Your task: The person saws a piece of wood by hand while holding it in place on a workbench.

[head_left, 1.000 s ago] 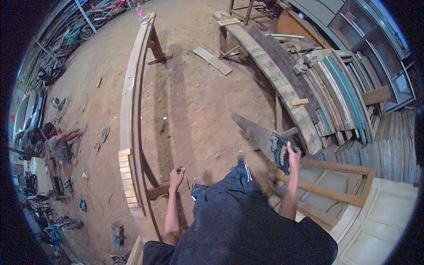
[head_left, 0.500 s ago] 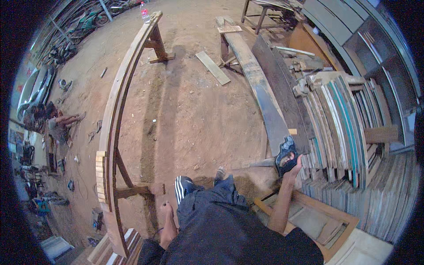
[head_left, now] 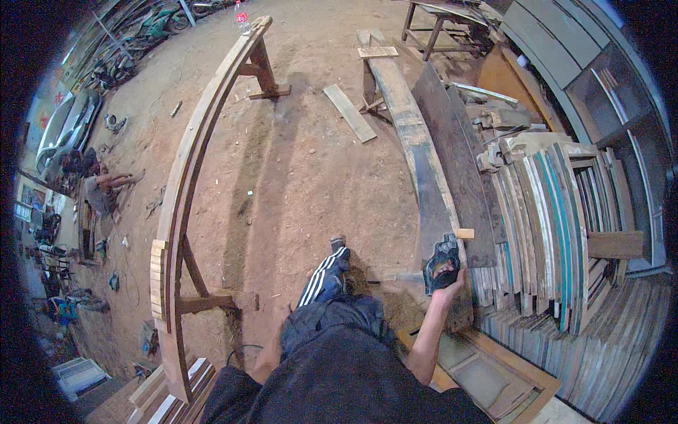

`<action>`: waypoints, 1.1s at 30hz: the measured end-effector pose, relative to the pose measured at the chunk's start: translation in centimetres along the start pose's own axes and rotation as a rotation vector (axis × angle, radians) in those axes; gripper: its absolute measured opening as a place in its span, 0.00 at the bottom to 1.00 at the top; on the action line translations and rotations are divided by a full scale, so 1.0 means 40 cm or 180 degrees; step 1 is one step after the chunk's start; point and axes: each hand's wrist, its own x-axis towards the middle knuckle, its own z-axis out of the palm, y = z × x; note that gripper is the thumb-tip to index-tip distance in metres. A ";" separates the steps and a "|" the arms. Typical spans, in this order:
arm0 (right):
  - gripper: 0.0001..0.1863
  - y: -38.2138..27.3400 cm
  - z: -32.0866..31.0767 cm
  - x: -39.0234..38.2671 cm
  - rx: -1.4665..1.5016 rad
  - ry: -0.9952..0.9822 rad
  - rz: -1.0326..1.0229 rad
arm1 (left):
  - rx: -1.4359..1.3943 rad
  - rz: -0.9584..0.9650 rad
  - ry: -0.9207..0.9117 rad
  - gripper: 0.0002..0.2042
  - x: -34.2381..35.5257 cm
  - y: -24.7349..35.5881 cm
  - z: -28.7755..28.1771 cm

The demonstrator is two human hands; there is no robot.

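My right hand (head_left: 450, 280) is closed round the black handle of a handsaw (head_left: 443, 249). Its blade points left, low over the ground, and is smeared and hard to make out. Just beyond the handle is the near end of a long, dark-stained plank (head_left: 421, 159), with a small wood block (head_left: 464, 233) beside it. My left hand (head_left: 281, 318) hangs at my left side by my trouser leg. Its fingers are hidden or blurred, and nothing shows in it.
A long wooden beam on trestles (head_left: 185, 152) runs along my left, with a plastic bottle (head_left: 242, 20) at its far end. Stacked wooden frames (head_left: 544, 233) and a panelled frame (head_left: 487, 367) lie right. A loose board (head_left: 349, 113) lies ahead. Someone (head_left: 102, 187) sits far left.
My legs have shifted in a step forward. The handsaw in my right hand has moved slightly left. My left hand has drawn in toward my leg.
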 end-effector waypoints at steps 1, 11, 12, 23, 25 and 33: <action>0.27 -0.003 0.017 -0.004 0.0052 -0.0191 0.0009 | -0.0110 0.0078 -0.0009 0.21 0.030 0.051 0.012; 0.25 -0.004 0.263 0.212 -0.0273 0.0771 -0.0369 | 0.0124 0.0507 0.0093 0.22 0.448 0.313 0.095; 0.25 0.013 0.278 0.268 -0.0347 0.0959 -0.0475 | 0.0332 0.0531 0.0178 0.21 0.474 0.327 0.098; 0.24 0.047 0.372 0.599 -0.0619 0.0375 -0.0029 | 0.0598 0.0500 0.0427 0.20 0.556 0.635 0.058; 0.26 0.057 0.406 0.610 -0.0525 -0.0096 0.0142 | 0.0579 0.0624 0.0365 0.19 0.642 0.668 0.061; 0.22 0.090 0.378 0.676 -0.0830 0.0614 0.0187 | 0.0398 0.0583 0.0233 0.17 0.646 0.842 0.195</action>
